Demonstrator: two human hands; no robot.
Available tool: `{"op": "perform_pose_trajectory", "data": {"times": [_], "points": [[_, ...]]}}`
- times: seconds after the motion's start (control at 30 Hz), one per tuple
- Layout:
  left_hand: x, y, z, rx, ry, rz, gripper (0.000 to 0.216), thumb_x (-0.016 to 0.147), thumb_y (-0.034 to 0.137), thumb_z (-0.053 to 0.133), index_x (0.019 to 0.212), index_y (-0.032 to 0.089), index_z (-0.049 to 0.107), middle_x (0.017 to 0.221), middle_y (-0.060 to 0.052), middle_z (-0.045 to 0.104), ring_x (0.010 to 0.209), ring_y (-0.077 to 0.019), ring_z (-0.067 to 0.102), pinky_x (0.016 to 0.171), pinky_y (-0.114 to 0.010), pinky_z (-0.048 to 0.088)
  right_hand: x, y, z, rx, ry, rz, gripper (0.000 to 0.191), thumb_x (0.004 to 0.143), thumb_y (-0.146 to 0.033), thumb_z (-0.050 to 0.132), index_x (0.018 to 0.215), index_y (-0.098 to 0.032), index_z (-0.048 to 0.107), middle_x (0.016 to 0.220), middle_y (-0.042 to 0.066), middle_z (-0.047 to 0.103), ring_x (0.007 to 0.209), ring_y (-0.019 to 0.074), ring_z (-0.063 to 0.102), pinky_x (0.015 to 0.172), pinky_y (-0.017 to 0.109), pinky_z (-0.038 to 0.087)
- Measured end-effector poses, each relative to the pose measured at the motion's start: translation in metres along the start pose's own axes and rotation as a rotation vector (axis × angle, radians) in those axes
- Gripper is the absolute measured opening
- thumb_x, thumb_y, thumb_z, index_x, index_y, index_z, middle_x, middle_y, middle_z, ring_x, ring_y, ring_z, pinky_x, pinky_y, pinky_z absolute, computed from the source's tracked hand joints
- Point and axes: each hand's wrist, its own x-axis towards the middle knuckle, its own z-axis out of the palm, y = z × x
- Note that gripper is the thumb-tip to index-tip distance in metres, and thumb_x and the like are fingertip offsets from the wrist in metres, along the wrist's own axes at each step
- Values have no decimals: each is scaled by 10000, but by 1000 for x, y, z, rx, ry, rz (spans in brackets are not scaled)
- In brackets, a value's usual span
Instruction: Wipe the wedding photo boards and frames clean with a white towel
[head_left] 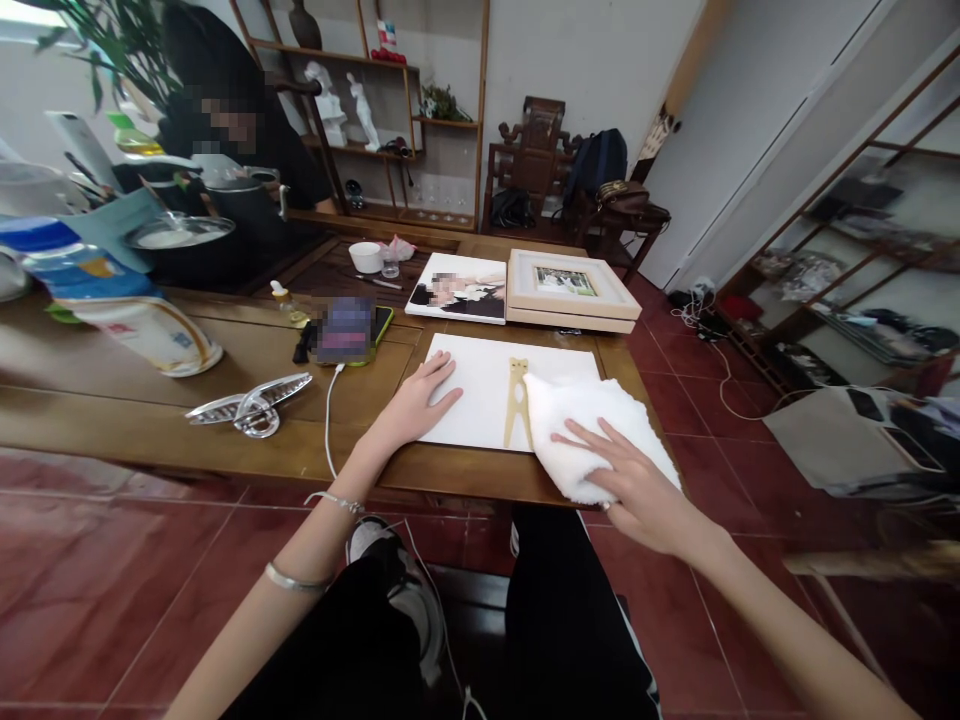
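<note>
My left hand point(421, 402) lies flat on the left part of a white rectangular board point(480, 375), fingers spread. On the right, my right hand point(626, 480) rests palm down on a folded, fluffy white towel point(600, 410), its fingers apart on top. The towel covers the board's right end and reaches the table's front edge. Between my hands, a flat cream-yellow piece with an animal-shaped head and two long prongs point(517, 400) lies on the board. One prong touches or slips under the towel's edge; I cannot tell which.
Behind the board are a photo panel point(457, 290) and a cream box frame point(574, 290). To the left lie a phone point(345, 330), a dropper bottle point(287, 305), a silver hair claw point(255, 403) and a blue-and-white pack point(112, 300). Another person point(240, 120) sits across the wooden table.
</note>
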Motion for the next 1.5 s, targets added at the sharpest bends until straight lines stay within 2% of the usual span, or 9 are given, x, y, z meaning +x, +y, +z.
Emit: {"op": "perform_pose_trajectory", "data": {"times": [0.2,0.4,0.57,0.83,0.97,1.1,1.27,1.37,1.5], "points": [[-2,-2,-2,-22,-11,-3,601,893,508,456,1326,96,516,1468,-162,405,1385,-272,334,1148,-434,246,52,59,-5,-8,-11,112,472,639,-21,426,1039,-152,637,1482,131,375,1415,239,239,1164,530,161],[-2,-2,-3,-42,-2,-9,619,892,533,447,1314,88,533,1452,-156,430,1376,-259,353,1148,-410,256,97,105,-11,-4,-14,247,558,744,-39,378,1262,-168,541,1497,70,366,1423,237,213,1156,516,197],[-1,-2,-1,-26,13,-10,615,893,555,428,1306,114,545,1445,-141,444,1366,-258,372,1139,-413,274,73,76,-14,-17,-67,275,551,720,-32,381,1217,-185,564,1503,61,359,1420,259,224,1141,543,226],[-2,-1,0,-11,9,-16,626,896,562,412,1305,105,540,1445,-146,444,1370,-263,364,1141,-412,269,-5,-2,-22,62,-151,90,468,564,22,364,900,-178,622,1513,38,339,1437,204,160,1187,476,146],[-4,1,-1,-9,7,-11,620,906,538,402,1304,82,536,1448,-165,435,1375,-270,354,1142,-418,267,1,12,-21,90,-137,117,500,582,11,370,956,-193,631,1515,31,323,1428,218,186,1168,491,211],[-5,3,-1,-17,5,-14,604,907,533,403,1312,104,530,1455,-153,428,1379,-265,347,1143,-435,263,42,56,-12,91,-42,225,502,658,-41,402,1071,-210,633,1488,34,378,1414,284,215,1111,568,286],[-6,3,-3,-24,2,-21,598,905,525,418,1320,107,524,1459,-147,424,1384,-259,338,1145,-423,260,94,90,-2,50,78,235,552,709,-36,392,1198,-203,585,1425,42,479,1383,278,311,1140,585,199],[-6,5,-3,-33,6,-25,600,906,510,428,1319,85,524,1453,-157,428,1383,-253,341,1147,-408,260,97,80,3,11,79,250,544,721,-28,381,1215,-153,571,1431,87,468,1398,282,272,1151,574,172],[-6,6,-3,-36,18,-25,599,902,500,438,1295,61,544,1436,-172,446,1374,-258,357,1144,-395,269,63,35,7,-15,32,243,506,677,-9,386,1115,-135,606,1484,112,383,1424,287,186,1141,585,190]]}}
